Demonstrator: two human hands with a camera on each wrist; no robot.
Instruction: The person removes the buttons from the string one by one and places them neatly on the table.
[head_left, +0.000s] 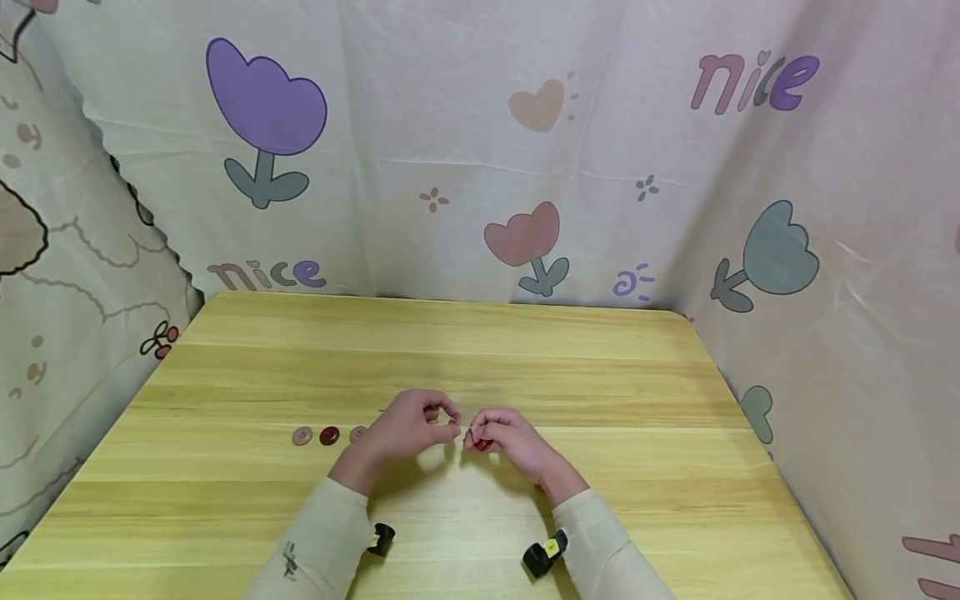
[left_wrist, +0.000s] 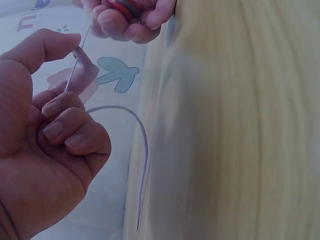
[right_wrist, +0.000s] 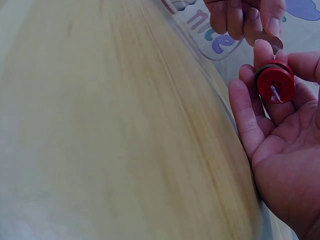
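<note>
My right hand (head_left: 510, 437) holds a small stack of buttons between thumb and fingers. Its face is a red button (right_wrist: 276, 86) with a dark one behind it, and a pale string end (right_wrist: 274, 94) pokes out through the holes. Close by on the left, my left hand (head_left: 416, 425) holds the string (left_wrist: 145, 150), which runs taut up to the stack. Its other fingers curl in, and the loose tail hangs toward the table. At the left fingertips shows a brownish, button-like disc (right_wrist: 272, 41), seen nearly edge-on.
On the wooden table (head_left: 600, 367), a pale pink button (head_left: 302, 436), a dark red button (head_left: 329, 435) and another pale button (head_left: 357, 433) lie in a row left of my left hand. A printed curtain (head_left: 420, 83) hangs behind the table and along both sides.
</note>
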